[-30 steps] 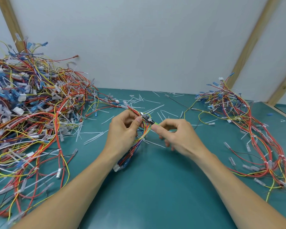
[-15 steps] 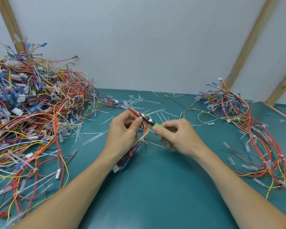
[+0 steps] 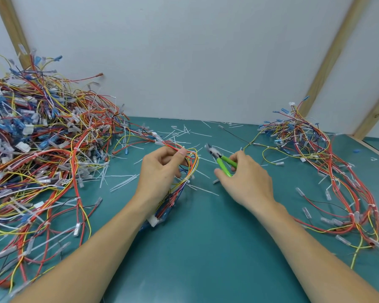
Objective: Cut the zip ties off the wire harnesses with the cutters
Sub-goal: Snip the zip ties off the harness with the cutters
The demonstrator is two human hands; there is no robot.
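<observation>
Your left hand [image 3: 162, 171] pinches the limp, light harness [image 3: 189, 162]; grip beside a tie (wires slide). Your right hand [image 3: 243, 178] curls round the cutters [image 3: 222, 160], handles spread.

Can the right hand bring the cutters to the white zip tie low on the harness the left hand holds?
Probably yes. The right hand holds the cutters apart from the harness, and the zip tie shows just beyond the left hand, uncovered.
</observation>
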